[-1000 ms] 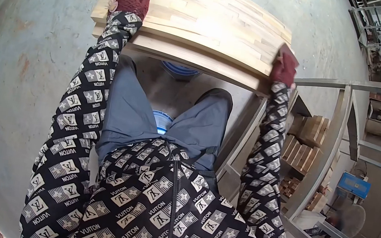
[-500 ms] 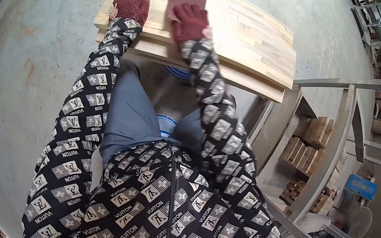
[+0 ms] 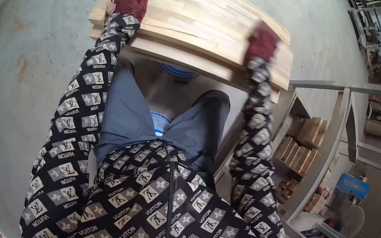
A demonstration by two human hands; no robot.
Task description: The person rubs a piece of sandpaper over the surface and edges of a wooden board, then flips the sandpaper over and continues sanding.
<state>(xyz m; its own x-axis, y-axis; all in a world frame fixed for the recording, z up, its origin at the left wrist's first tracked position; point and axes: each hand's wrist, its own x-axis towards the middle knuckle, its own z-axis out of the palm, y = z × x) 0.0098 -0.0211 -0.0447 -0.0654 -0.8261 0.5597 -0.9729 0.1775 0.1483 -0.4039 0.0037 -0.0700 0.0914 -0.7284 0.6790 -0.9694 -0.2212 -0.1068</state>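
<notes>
A pale board of joined wood strips point(image 3: 192, 14) lies across the top of the view on another wooden board point(image 3: 176, 53). My left hand point(image 3: 129, 0), in a dark red knitted glove, rests flat on the upper board's left end with the fingers a little spread. Over the right end is my right hand point(image 3: 263, 43), also gloved and smeared by motion. A dark red-brown sheet that looks like sandpaper was beneath it a moment ago; now glove and sheet blur together, and no sheet lies elsewhere on the board.
Under the boards, between my legs, blue-rimmed round tubs point(image 3: 178, 70) show. To the right stands a grey metal frame point(image 3: 343, 113) beside stacked wood blocks point(image 3: 297, 156). Beyond it are a blue box point(image 3: 353, 185) and a round fan point(image 3: 351, 220).
My right hand has swept right along the board, from near its middle to its right end, and the sheet has left its former spot. My left hand stays on the left end.
</notes>
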